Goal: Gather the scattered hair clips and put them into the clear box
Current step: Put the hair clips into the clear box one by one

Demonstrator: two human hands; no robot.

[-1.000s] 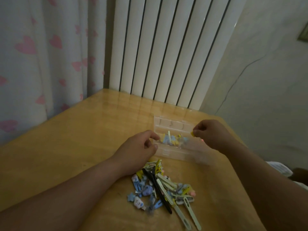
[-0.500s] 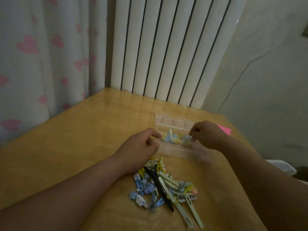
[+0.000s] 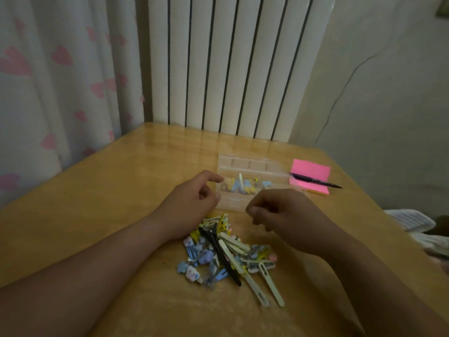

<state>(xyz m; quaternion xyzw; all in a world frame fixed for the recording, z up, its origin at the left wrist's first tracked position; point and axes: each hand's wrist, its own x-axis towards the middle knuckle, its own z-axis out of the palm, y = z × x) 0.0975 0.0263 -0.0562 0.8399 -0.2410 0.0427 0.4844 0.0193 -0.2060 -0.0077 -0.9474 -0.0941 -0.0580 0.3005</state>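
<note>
Clear plastic forms the reference point: the clear box (image 3: 232,203) stands open on the wooden table (image 3: 116,190), with a few clips (image 3: 245,187) already inside.

1. Position of work. The remaining hair clips (image 3: 226,251) lie in one heap on the person's side of the box, with the far edge of the heap just beside the box's near wall.
2. Axis. The long black clip (image 3: 220,255) and the pale green clips (image 3: 271,284) run diagonally, away from the box and to the right.
3. Left hand (image 3: 192,203). Thumb and forefinger curl round the left end of the box and appear to steady it. This hand is judged unavailable for picking.
4. Right hand (image 3: 284,215). It hovers in front of the box's near right corner, above the heap's far right edge. Its fingers are curled in, and no clip shows in them.
5. Judgement. The right hand is the free and nearer one. The heap lies below it, towards the person, so the next reach calls for a short descent away from the box.
</note>
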